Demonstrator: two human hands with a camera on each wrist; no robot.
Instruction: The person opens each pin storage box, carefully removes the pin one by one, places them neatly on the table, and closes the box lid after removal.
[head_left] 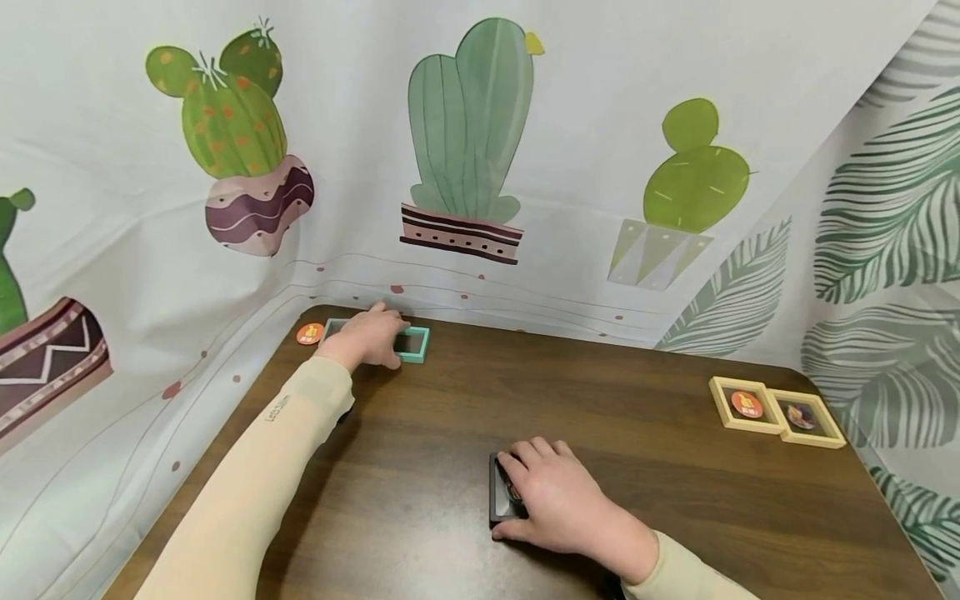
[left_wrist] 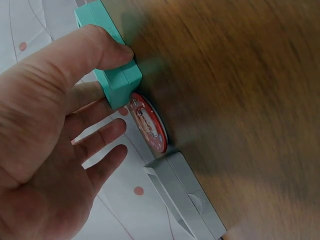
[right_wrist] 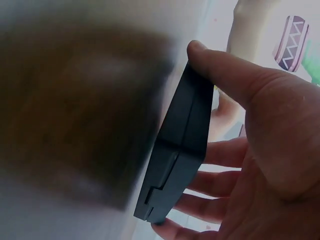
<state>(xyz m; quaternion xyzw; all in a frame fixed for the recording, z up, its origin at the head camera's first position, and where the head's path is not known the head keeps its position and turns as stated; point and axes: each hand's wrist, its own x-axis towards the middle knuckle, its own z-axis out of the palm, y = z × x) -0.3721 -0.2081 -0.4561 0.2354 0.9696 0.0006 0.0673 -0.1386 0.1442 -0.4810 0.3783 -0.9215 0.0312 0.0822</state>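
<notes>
My left hand [head_left: 367,335] is at the table's far left corner. Its thumb and a finger pinch a teal square display case [left_wrist: 120,82] that lies on the table. Between that case and a grey display case [left_wrist: 195,200] lies a red round badge [left_wrist: 149,124], seen in the left wrist view. Near the table's middle, my right hand [head_left: 558,500] grips a black display case [right_wrist: 185,120] by opposite sides, thumb on the near edge. A dark round badge [head_left: 514,493] shows partly in its window, otherwise covered by the fingers.
An orange-red round badge [head_left: 309,333] lies at the far left corner. Two pale yellow display cases [head_left: 774,410], each holding a round badge, sit side by side at the right. A cactus-print cloth [head_left: 352,208] hangs behind the brown table [head_left: 645,400].
</notes>
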